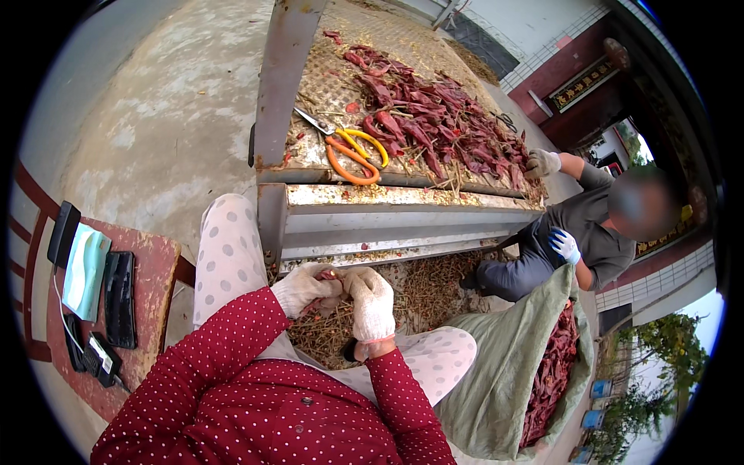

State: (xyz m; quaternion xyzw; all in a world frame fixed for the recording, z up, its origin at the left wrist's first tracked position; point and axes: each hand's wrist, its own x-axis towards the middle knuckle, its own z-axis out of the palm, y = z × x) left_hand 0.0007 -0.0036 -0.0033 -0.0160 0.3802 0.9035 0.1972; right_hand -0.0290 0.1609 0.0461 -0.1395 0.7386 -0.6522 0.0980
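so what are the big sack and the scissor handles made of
The sack looks like woven plastic fabric, pale green and matte: it slumps in soft folds around the dried red chillies. The scissors have glossy orange and yellow handles, probably moulded plastic, on dull grey metal blades.

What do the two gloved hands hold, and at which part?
The left hand and right hand pinch one small dried red chili pepper between their fingertips; which part cannot be told.

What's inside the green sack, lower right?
The green sack holds dried red chillies, visible through its open mouth as a long heap. How deep they go cannot be seen; the sack wall covers the rest.
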